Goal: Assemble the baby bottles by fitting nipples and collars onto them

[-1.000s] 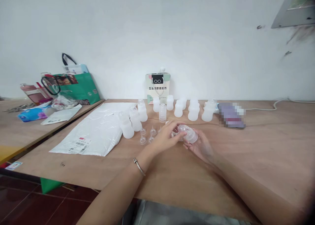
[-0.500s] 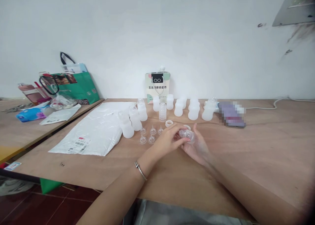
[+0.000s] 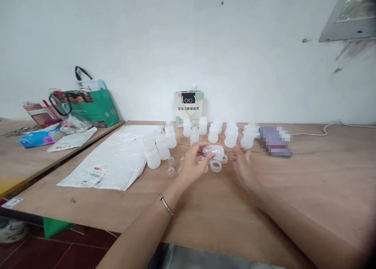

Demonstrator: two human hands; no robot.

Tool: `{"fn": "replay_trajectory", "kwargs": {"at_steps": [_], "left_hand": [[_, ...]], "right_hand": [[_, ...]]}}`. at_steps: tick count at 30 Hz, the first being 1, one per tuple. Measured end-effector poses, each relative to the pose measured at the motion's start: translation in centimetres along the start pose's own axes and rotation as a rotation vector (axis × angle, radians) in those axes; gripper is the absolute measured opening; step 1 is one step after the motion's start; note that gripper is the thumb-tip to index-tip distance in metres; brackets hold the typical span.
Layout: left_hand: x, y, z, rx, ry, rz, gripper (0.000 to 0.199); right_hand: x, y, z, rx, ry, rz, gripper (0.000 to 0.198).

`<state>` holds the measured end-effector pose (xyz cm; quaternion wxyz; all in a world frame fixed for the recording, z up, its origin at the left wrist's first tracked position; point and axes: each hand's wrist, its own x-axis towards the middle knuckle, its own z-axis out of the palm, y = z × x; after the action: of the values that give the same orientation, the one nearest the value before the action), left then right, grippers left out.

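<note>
My left hand (image 3: 195, 165) grips a clear, rounded bottle cap (image 3: 214, 152), tilted on its side, between thumb and fingers. Under and behind it lie several white screw rings (image 3: 216, 166). Clear bottle nipples (image 3: 171, 171) stand beside my left hand, some hidden by it. My right hand (image 3: 243, 165) is apart from the cap, slightly blurred, its fingers loosely stretched towards the milky baby bottles (image 3: 231, 137) with nothing seen in them. Other capped bottles (image 3: 152, 155) stand at the left of the group. A clear capped piece (image 3: 194, 135) stands in the middle.
A white plastic mailer (image 3: 114, 155) lies on the wooden table at left. Behind the bottles stands a paper bag (image 3: 188, 106). A phone (image 3: 275, 141), partly pixelated, and a white cable (image 3: 314, 133) are at right. A green bag (image 3: 98, 108) sits on the adjoining table.
My hands have parted. The left has moved forward and left with the cap; the right has let go of it and moved forward towards the bottles. The view has tilted slightly upward.
</note>
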<state>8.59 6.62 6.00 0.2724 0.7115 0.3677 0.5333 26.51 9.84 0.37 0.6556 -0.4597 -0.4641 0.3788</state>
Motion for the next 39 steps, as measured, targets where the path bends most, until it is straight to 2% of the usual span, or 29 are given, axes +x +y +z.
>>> {"fn": "replay_trajectory", "kwargs": {"at_steps": [1,3,4,9,14,19,22,24,27,31,39], "left_hand": [[0.1,-0.3,0.0,-0.028,0.035,-0.017,0.029],[0.3,-0.9,0.1,-0.073,0.075,-0.047,0.030],[0.4,-1.1,0.1,-0.088,0.088,-0.061,0.030],[0.5,-1.6,0.2,-0.116,0.102,-0.086,0.030],[0.5,-1.3,0.2,-0.126,0.131,-0.081,0.029],[0.8,-1.5,-0.1,-0.215,0.227,-0.105,0.028],[1.1,-1.8,-0.4,-0.331,0.274,-0.146,0.026],[1.2,-1.9,-0.6,-0.408,0.284,-0.179,0.025],[1.1,-1.8,-0.4,-0.466,0.220,-0.184,0.025],[0.8,-1.8,0.1,-0.406,0.098,-0.164,0.027],[1.0,-2.2,0.0,-0.381,0.029,-0.220,0.030]], "right_hand": [[1.1,0.5,-0.3,-0.145,0.125,-0.074,0.049],[3.4,1.2,-0.4,-0.389,0.279,-0.172,0.057],[4.5,1.5,-0.2,-0.435,0.315,-0.188,0.061],[8.6,2.6,1.3,-0.474,0.400,-0.161,0.071],[9.7,3.6,2.0,-0.434,0.407,-0.098,0.066],[6.8,2.7,1.8,-0.377,0.311,-0.170,0.059],[3.2,1.2,0.8,-0.399,0.140,-0.277,0.055],[0.6,0.2,-0.4,-0.547,-0.036,-0.470,0.049],[-2.2,-0.9,-1.9,-0.714,-0.207,-0.610,0.045],[-3.4,-1.4,-2.5,-0.745,-0.208,-0.654,0.049],[-3.7,-1.5,-2.6,-0.769,-0.163,-0.654,0.046]]}}
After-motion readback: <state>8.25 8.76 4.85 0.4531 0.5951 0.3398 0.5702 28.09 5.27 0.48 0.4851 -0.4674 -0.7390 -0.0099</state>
